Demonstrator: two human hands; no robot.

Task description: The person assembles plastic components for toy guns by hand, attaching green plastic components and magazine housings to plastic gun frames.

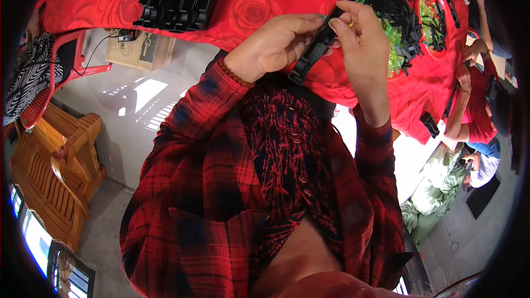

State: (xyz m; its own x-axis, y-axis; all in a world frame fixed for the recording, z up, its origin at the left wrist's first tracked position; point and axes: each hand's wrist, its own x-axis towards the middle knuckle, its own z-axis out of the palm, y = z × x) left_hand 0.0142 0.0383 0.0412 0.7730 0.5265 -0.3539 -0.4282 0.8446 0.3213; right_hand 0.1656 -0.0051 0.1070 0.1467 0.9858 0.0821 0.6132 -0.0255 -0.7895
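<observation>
Both my hands are raised over the near edge of the table, around a long black plastic channel strip [310, 58] that is held slanted. My left hand [276, 41] is closed at the strip's left side, fingertips near its middle; a tiny greenish bit shows by them, too small to name. My right hand [361, 44] pinches the strip's upper part between thumb and fingers. Just beyond the right hand, small black plastic pieces [400, 8] and clear yellow-green pieces [395, 49] lie heaped together. More black strips [179, 0] lie side by side at the far left.
A red rose-patterned cloth [251, 11] covers the table. A second round heap of green and black pieces [433, 19] is farther right. Left of me are a cardboard box [132, 49], a red plastic chair [41, 102] and a wooden bench [49, 171]. Other people [477, 105] sit at the right.
</observation>
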